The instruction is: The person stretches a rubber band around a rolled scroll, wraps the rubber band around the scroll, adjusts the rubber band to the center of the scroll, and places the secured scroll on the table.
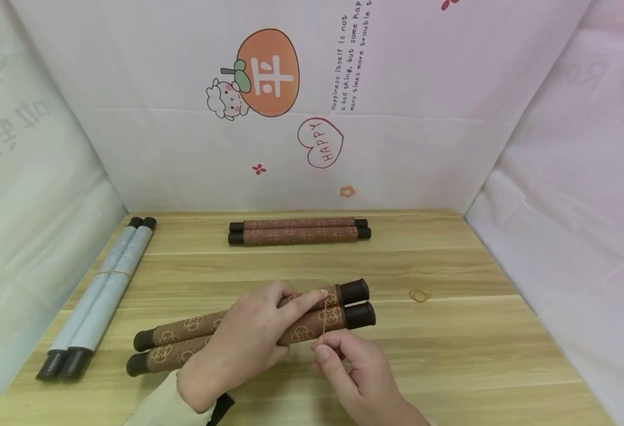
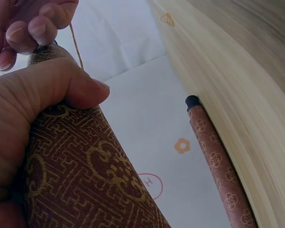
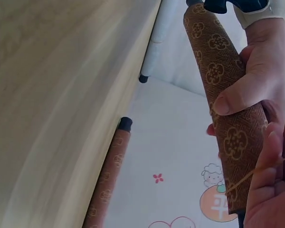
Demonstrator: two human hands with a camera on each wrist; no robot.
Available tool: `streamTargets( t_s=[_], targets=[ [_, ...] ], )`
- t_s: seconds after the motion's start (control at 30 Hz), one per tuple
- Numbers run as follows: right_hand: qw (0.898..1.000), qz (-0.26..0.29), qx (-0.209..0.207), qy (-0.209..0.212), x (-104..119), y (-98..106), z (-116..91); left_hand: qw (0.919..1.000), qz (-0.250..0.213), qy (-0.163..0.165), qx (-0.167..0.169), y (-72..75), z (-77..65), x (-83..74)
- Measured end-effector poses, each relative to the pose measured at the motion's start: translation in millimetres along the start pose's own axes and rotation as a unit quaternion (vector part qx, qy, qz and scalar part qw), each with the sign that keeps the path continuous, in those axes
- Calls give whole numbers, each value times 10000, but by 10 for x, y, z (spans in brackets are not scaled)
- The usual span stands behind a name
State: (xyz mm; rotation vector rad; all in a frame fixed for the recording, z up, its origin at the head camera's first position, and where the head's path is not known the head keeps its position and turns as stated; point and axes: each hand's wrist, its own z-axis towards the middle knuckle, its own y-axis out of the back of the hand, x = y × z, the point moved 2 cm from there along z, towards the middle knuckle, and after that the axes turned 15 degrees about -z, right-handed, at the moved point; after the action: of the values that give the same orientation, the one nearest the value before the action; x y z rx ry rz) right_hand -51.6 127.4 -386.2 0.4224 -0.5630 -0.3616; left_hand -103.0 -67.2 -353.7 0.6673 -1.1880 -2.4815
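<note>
1. Far left: two pale grey-blue scrolls (image 1: 111, 293) with dark end caps, side by side on the tabletop (image 1: 466, 367), slanting away from the person. Thin tan rubber band (image 1: 113, 272) round their middle.
2. Center front: two brown scrolls (image 1: 301, 334) with a gold flower pattern and dark caps, side by side, right end pointing slightly away from the person. They're in the left hand; can't tell if they touch the tabletop.
3. Left hand (image 1: 245, 334): gripping that brown pair near the middle. Thumb lies over the near side; index finger reaches toward the right end, tip by the second rubber band (image 1: 325, 319). Back of hand up, forearm coming in from lower left, cream sleeve (image 1: 168, 405) at the wrist.
4. Center rear: two reddish-brown scrolls (image 1: 299, 232), dark caps, lying side by side near the white printed cloth (image 1: 418, 154).
5. Right hand (image 1: 362, 370): thumb and index closed in a pinch on the second rubber band, pulling it taut off the brown pair toward the person. Other fingers curled in; forearm enters from lower right. Fingers just beside the right-hand caps.
6. Right: loose rubber band (image 1: 419, 296), looped, flat on the tabletop, well apart from the right hand.
</note>
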Motion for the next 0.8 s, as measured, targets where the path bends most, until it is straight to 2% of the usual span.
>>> streamTargets(
  t_s=[0.1, 0.2, 0.27, 0.43, 0.63, 0.73, 0.8],
  targets=[
    [9988, -211, -178, 401, -9, -33, 11, 9999, -61, 65, 64, 7, 7, -12],
    [9979, -380, -217, 469, -31, -50, -9, 9994, -207, 233, 173, 36, 15, -16],
    [9983, -457, -174, 326, -54, -43, -35, 9985, -341, 350, 259, 61, 21, -14],
    [9966, -745, 39, -343, -133, 30, -128, 9965, -546, 515, 361, 122, 28, -10],
    [9858, -1482, 113, -783, -222, 91, -191, 9968, -552, 558, 121, 147, 29, 37],
    [9837, -1647, 154, -700, -226, 103, -203, 9970, -495, 577, 112, 149, 34, 63],
    [9858, -1644, 58, -326, -208, 101, -191, 9969, -465, 615, 155, 151, 39, 79]
  ],
)
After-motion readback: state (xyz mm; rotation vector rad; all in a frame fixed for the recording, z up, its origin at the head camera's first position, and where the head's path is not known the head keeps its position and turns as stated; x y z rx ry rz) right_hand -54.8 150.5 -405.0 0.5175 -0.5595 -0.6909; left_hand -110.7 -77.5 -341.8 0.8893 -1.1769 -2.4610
